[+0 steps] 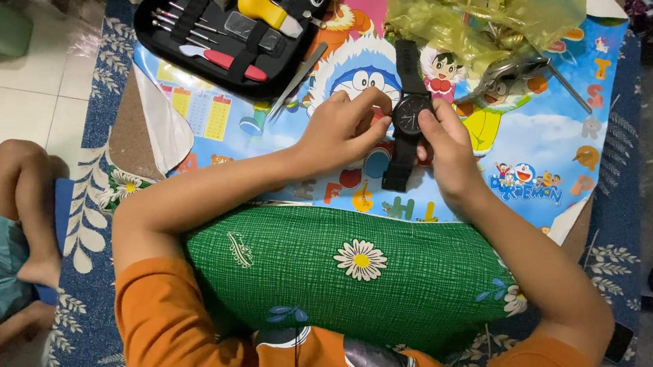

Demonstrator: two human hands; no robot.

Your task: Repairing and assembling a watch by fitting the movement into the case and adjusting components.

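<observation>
Both hands pinch black wristwatch (408, 114) over cartoon mat (547, 146): left hand (342, 126) fingertips on case edge, right hand (445, 142) gripping opposite side; open tool kit (230, 24) upper-left.

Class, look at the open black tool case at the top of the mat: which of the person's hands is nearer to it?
Left. The left hand lies just below and right of the black tool case, fingers on the black wristwatch. The right hand grips the watch's far side, farther away.
</observation>
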